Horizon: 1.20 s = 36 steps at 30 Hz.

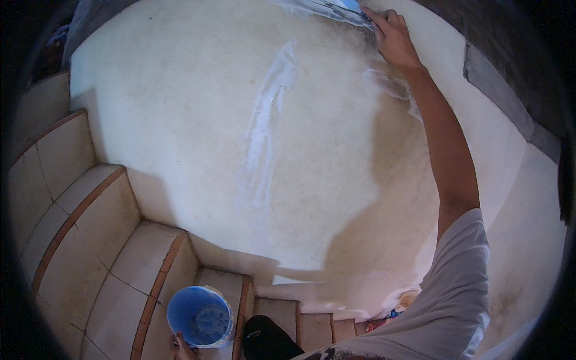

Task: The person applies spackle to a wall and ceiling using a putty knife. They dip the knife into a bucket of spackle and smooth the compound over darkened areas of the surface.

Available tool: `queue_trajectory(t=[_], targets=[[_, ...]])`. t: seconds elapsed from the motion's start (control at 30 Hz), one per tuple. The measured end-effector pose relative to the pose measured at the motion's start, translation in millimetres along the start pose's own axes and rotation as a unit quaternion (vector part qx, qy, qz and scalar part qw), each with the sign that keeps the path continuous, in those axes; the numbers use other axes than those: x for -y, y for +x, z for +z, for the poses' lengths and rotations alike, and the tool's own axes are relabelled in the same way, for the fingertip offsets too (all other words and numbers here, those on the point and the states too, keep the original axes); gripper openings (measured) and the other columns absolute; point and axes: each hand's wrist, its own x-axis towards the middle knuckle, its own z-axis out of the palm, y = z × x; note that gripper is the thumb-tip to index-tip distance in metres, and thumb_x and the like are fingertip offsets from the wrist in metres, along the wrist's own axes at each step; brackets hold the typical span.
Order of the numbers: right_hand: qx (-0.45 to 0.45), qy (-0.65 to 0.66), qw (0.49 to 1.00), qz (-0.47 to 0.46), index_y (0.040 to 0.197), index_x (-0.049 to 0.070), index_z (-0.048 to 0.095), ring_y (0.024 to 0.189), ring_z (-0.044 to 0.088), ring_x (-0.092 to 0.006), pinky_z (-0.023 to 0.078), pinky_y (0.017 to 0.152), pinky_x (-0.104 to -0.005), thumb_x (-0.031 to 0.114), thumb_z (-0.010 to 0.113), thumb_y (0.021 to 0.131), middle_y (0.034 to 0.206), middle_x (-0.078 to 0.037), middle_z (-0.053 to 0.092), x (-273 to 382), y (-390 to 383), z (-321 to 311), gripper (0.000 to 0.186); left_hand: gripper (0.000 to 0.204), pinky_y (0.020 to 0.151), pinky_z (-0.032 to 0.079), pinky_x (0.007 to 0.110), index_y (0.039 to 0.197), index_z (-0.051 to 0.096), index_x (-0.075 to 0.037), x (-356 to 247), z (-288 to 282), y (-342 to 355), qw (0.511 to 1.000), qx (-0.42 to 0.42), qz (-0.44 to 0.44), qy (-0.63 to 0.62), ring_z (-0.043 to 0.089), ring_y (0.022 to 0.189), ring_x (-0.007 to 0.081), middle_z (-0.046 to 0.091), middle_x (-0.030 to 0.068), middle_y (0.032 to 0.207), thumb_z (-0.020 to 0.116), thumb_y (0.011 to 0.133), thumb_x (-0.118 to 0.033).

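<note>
My right hand reaches high up a cream plastered wall and presses a flat blue-and-white tool against it near the top edge of the view. Fresh white streaks run down the wall below it. My left hand shows only in part at the bottom edge, fingers on the rim of a blue bucket that holds a little whitish paste. The bucket rests on a tiled stair step.
Beige tiled stairs with brown edging climb along the wall to the left. My dark shoe stands on a lower step beside the bucket. A dark stone wall lies at the upper right. Small colourful items lie at the wall's base.
</note>
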Motion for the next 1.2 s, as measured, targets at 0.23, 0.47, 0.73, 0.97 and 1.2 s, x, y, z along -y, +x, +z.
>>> queue_trajectory(t=[0.23, 0.47, 0.73, 0.97, 1.2], targets=[[0.025, -0.009, 0.999, -0.022, 0.142, 0.028, 0.054, 0.099, 0.051, -0.0344, 0.045, 0.094, -0.0467, 0.006, 0.054, 0.093, 0.106, -0.017, 0.053, -35.3, -26.5, -1.6, 0.054, 0.035, 0.061, 0.056, 0.035, 0.113, 0.061, -0.006, -14.3, 3.9, -10.5, 1.0, 0.004, -0.02, -0.005, 0.065, 0.08, 0.0205, 0.065, 0.0085, 0.096, 0.071, 0.09, -0.03], [0.025, -0.01, 1.0, -0.004, 0.141, 0.029, 0.055, 0.101, 0.051, -0.0334, 0.044, 0.097, -0.0443, 0.006, 0.055, 0.094, 0.108, -0.016, 0.053, -52.2, -47.6, -30.8, 0.053, 0.035, 0.063, 0.056, 0.036, 0.114, 0.06, -0.006, -13.6, 5.8, -16.3, 0.999, 0.003, 0.003, -0.036, 0.065, 0.083, 0.0211, 0.065, 0.0094, 0.098, 0.07, 0.091, -0.031], [-0.027, -0.021, 0.999, -0.021, 0.14, 0.029, 0.057, 0.098, 0.051, -0.0308, 0.044, 0.095, -0.0402, 0.006, 0.056, 0.096, 0.101, -0.013, 0.054, -9.9, 0.5, -6.2, 0.05, 0.033, 0.061, 0.055, 0.035, 0.112, 0.061, -0.007, -16.8, 16.4, -15.0, 1.0, 0.009, 0.001, -0.027, 0.064, 0.079, 0.0198, 0.064, 0.008, 0.095, 0.07, 0.091, -0.031], [0.031, 0.018, 0.998, 0.049, 0.133, 0.019, 0.061, 0.1, 0.05, -0.036, 0.043, 0.091, -0.0437, 0.005, 0.052, 0.093, 0.104, -0.019, 0.053, 19.2, 2.1, -14.7, 0.043, 0.031, 0.059, 0.054, 0.033, 0.11, 0.062, -0.007, -74.8, 29.7, -58.8, 0.996, -0.03, -0.079, -0.03, 0.064, 0.076, 0.0194, 0.064, 0.007, 0.091, 0.071, 0.09, -0.029], [0.054, -0.008, 0.998, 0.015, 0.139, 0.027, 0.057, 0.101, 0.051, -0.0335, 0.044, 0.095, -0.0439, 0.006, 0.056, 0.095, 0.106, -0.016, 0.054, -24.9, -44.0, -28.5, 0.049, 0.037, 0.06, 0.055, 0.035, 0.117, 0.058, -0.008, -79.2, 29.7, -65.5, 0.996, -0.032, -0.081, -0.035, 0.064, 0.079, 0.0203, 0.064, 0.0081, 0.098, 0.071, 0.09, -0.03]])
